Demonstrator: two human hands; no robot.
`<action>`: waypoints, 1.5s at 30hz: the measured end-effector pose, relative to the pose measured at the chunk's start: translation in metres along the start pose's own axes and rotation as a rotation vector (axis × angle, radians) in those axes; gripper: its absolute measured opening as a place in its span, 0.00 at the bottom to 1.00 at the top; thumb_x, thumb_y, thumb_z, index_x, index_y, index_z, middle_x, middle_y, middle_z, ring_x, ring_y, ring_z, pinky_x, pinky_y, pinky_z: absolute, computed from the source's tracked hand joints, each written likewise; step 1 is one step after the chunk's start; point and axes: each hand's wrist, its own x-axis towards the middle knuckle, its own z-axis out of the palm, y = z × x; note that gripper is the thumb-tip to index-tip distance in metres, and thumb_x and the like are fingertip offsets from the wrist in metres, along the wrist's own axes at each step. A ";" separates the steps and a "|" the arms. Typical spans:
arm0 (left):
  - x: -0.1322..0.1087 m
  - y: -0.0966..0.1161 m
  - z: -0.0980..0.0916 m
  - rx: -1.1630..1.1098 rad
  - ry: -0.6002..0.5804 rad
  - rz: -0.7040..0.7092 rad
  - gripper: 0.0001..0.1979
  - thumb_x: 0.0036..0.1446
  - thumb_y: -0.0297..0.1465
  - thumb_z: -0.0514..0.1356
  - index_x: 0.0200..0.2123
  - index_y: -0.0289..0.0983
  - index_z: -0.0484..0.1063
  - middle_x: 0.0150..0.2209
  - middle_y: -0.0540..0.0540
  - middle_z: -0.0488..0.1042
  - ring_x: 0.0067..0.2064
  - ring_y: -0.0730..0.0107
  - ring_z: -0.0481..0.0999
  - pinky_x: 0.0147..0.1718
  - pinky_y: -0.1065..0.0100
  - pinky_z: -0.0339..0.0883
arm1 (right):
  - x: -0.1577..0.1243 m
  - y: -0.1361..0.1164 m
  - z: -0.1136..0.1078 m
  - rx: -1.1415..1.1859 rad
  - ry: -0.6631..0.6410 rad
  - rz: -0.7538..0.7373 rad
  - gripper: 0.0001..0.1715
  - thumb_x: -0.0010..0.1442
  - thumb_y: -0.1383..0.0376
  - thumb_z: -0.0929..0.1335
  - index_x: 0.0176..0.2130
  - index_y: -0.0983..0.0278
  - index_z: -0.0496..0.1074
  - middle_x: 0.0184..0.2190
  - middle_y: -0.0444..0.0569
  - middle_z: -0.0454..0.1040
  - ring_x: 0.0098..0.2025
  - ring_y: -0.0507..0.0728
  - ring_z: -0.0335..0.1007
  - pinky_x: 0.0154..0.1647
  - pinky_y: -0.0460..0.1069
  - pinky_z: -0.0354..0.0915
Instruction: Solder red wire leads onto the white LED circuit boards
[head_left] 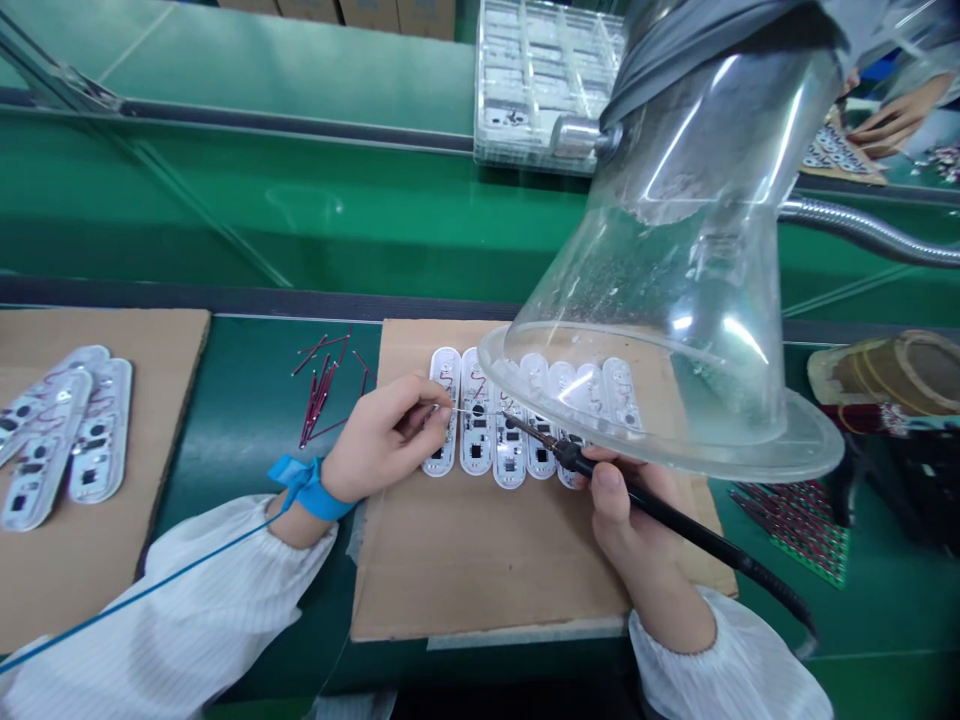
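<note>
My right hand (630, 505) grips a black soldering iron (574, 458), its tip over the row of white oval circuit boards (510, 462). Between the thumb and index finger of my left hand (394, 430) is a thin strand of solder wire (466, 411), stretching across the boards toward the iron's tip. Around my left wrist is a blue strap (307, 487) with a cord. The boards lie side by side on a cardboard sheet (480, 570). A clear extraction hood (660, 330) covers the view of those on the right.
Short dark red wires (321, 390) lie left of the cardboard. More boards (97, 440) rest on another cardboard sheet (45, 590). At right are a green panel with red wires (814, 535) and a roll (892, 370). A co-worker's hand (900, 115) shows behind the partition.
</note>
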 end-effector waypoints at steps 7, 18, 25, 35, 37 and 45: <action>-0.001 -0.001 0.001 0.009 0.006 -0.003 0.07 0.67 0.22 0.63 0.41 0.40 0.74 0.26 0.57 0.64 0.25 0.76 0.62 0.25 0.72 0.58 | 0.001 -0.004 -0.001 -0.068 -0.019 -0.013 0.07 0.75 0.56 0.74 0.48 0.55 0.80 0.32 0.45 0.83 0.29 0.59 0.82 0.31 0.54 0.78; -0.003 -0.005 0.004 0.008 0.241 -0.154 0.06 0.70 0.25 0.60 0.38 0.41 0.72 0.30 0.51 0.67 0.31 0.68 0.65 0.31 0.65 0.62 | 0.022 -0.033 0.015 0.050 0.166 0.008 0.15 0.78 0.51 0.71 0.41 0.56 0.78 0.26 0.43 0.77 0.23 0.57 0.75 0.25 0.53 0.75; -0.003 -0.007 0.005 -0.038 0.208 -0.200 0.06 0.69 0.24 0.60 0.39 0.41 0.72 0.32 0.51 0.68 0.32 0.69 0.66 0.32 0.65 0.62 | 0.013 -0.007 0.026 0.028 0.075 0.051 0.12 0.77 0.52 0.72 0.47 0.57 0.80 0.32 0.45 0.79 0.32 0.59 0.79 0.34 0.55 0.77; -0.002 -0.005 0.004 -0.017 0.153 -0.193 0.06 0.68 0.23 0.60 0.40 0.41 0.73 0.31 0.51 0.70 0.31 0.69 0.68 0.31 0.66 0.63 | 0.012 -0.008 0.027 0.024 0.022 0.052 0.10 0.76 0.53 0.73 0.47 0.56 0.80 0.30 0.43 0.78 0.29 0.57 0.77 0.34 0.55 0.78; -0.002 -0.006 0.005 -0.024 0.151 -0.190 0.06 0.68 0.23 0.60 0.40 0.41 0.73 0.32 0.51 0.71 0.31 0.69 0.68 0.32 0.66 0.63 | 0.011 -0.006 0.026 0.015 0.015 0.047 0.10 0.76 0.53 0.74 0.47 0.56 0.80 0.31 0.43 0.79 0.30 0.58 0.78 0.35 0.55 0.79; -0.003 -0.006 0.006 -0.030 0.151 -0.180 0.06 0.68 0.23 0.60 0.40 0.41 0.73 0.32 0.51 0.71 0.31 0.70 0.67 0.31 0.66 0.63 | 0.009 -0.007 0.022 -0.038 -0.020 0.038 0.10 0.76 0.54 0.73 0.48 0.56 0.80 0.34 0.45 0.81 0.34 0.59 0.80 0.39 0.57 0.79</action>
